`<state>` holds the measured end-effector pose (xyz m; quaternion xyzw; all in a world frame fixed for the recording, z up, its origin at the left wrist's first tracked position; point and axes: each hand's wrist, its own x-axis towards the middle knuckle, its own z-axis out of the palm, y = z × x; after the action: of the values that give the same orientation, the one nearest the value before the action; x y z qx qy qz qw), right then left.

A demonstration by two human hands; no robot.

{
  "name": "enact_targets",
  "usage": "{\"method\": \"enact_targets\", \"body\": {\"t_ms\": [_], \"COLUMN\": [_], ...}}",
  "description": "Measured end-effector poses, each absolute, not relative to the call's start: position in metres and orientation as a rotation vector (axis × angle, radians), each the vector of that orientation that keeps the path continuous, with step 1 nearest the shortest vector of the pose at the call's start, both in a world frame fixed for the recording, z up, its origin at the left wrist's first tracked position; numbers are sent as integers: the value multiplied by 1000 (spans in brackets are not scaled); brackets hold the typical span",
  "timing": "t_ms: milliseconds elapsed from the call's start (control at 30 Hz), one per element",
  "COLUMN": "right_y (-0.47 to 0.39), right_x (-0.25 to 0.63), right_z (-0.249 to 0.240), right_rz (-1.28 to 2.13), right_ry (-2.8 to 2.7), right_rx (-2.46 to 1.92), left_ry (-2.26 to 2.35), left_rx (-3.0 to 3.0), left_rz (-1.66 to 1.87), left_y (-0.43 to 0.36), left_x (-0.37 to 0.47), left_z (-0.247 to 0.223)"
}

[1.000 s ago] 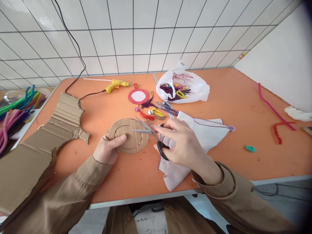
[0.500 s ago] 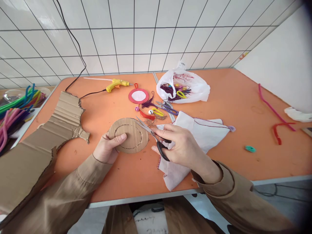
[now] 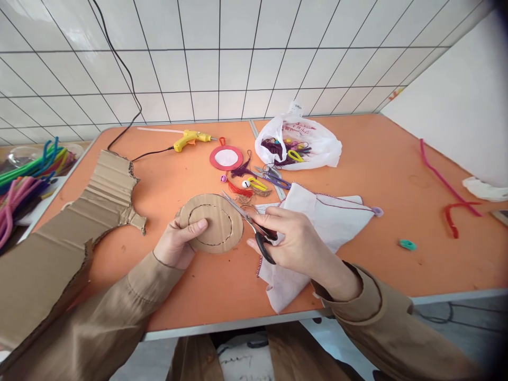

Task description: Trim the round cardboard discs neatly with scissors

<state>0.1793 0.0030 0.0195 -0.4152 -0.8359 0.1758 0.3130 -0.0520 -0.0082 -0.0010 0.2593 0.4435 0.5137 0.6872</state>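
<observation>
My left hand [image 3: 180, 241] grips a round cardboard disc [image 3: 216, 237] by its left edge, thumb on top and the other fingers underneath. A dashed circular line of cuts runs inside the disc's rim. In my right hand [image 3: 291, 235] are black-handled scissors [image 3: 264, 246], my fingers around the handles. Their blades point up and left and lie at the disc's upper right edge. Under my right hand spreads a white cloth [image 3: 337, 222] with a stitched purple border.
A large torn cardboard sheet [image 3: 51, 254] covers the left side. Behind the disc are a yellow glue gun [image 3: 192, 139], a red-rimmed round [image 3: 226, 157], purple scissors [image 3: 278, 179] and a white plastic bag [image 3: 325, 145]. Pipe cleaners [image 3: 440, 172] lie right.
The scissor blades look slightly more closed, and the disc has turned or tilted a little. The whole view has shifted slightly; both hands keep their hold.
</observation>
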Motion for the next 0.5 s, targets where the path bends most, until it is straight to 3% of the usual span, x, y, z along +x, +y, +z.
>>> {"method": "enact_targets", "body": {"t_ms": [500], "right_y": [3], "right_x": [182], "right_z": [17], "right_rz": [230], "right_ry": [-2256], "right_rx": [-1091], "left_ry": [1025], "left_rx": [682], "left_rz": [1177], "left_y": [-7], "left_x": [-50], "left_z": [4]}}
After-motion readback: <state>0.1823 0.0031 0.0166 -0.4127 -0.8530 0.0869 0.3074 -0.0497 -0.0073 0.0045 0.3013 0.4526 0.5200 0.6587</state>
